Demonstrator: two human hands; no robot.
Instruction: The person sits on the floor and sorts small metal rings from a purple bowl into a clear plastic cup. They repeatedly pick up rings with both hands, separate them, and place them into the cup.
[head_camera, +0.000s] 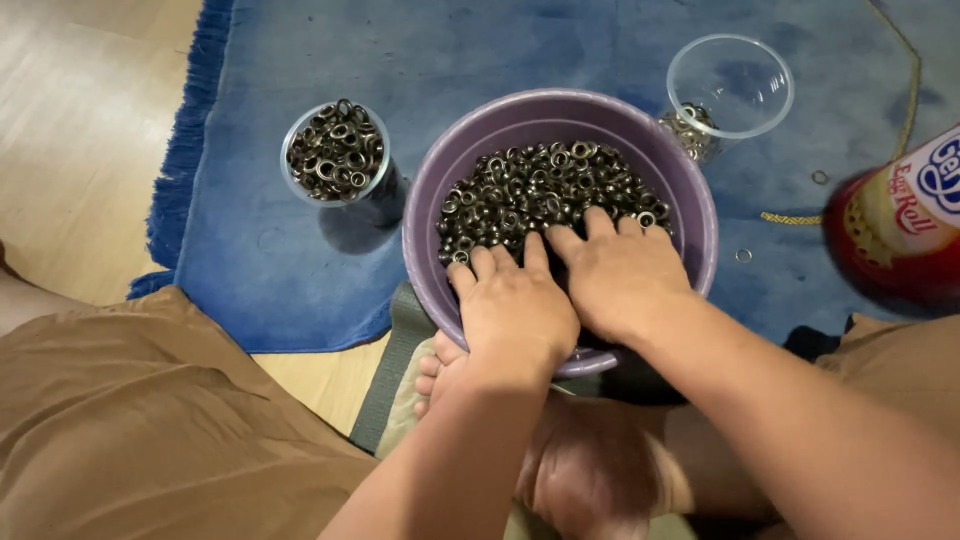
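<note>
A purple plastic bucket (690, 190) stands on a blue rug and holds a heap of small dark metal eyelet rings (540, 190). My left hand (515, 305) lies palm down on the near side of the heap, fingers spread and slightly dug in. Beside it, touching it, my right hand (620, 270) rests flat on the rings with the fingers apart. Neither hand shows anything closed in its grip.
A clear plastic cup (335, 150) full of rings stands left of the bucket. Another clear cup (730, 85), with a few rings at its bottom, sits behind right. A red round tin (895, 225) is at the right edge. Loose rings (743, 256) lie on the rug (270, 270); my feet and knees are below.
</note>
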